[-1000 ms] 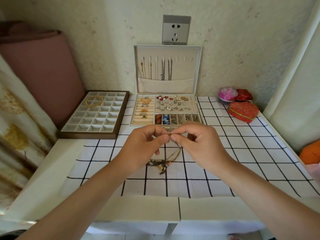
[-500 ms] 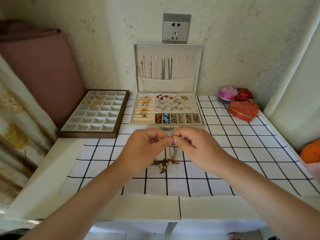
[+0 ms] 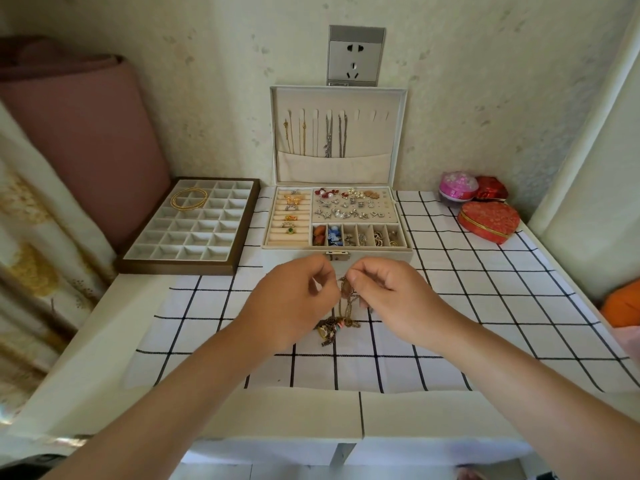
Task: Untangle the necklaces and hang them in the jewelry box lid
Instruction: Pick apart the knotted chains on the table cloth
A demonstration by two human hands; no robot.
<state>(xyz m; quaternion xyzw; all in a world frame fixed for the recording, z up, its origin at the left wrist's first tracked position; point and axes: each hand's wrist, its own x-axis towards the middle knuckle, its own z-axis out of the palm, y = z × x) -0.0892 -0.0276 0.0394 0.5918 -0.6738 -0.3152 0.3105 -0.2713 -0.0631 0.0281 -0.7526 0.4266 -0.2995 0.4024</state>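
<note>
Task judged partly done. At 10 o'clock, one compartment tray (image 3: 173,268) holds one gold loop (image 3: 188,198); at centre, left hand (image 3: 294,299) and right hand (image 3: 394,296) each pinch, thumb to forefinger, the top of one tangled necklace clump (image 3: 337,323), its lower end on the checked cloth (image 3: 450,306), strand count indeterminate. At 12 o'clock, the jewelry box lid (image 3: 391,133) carries apparently four hung chains (image 3: 327,136); the clump is yet to be separated and hung.

L hand (image 3: 294,299), R hand (image 3: 391,296), both pinching necklaces (image 3: 335,326)
</note>
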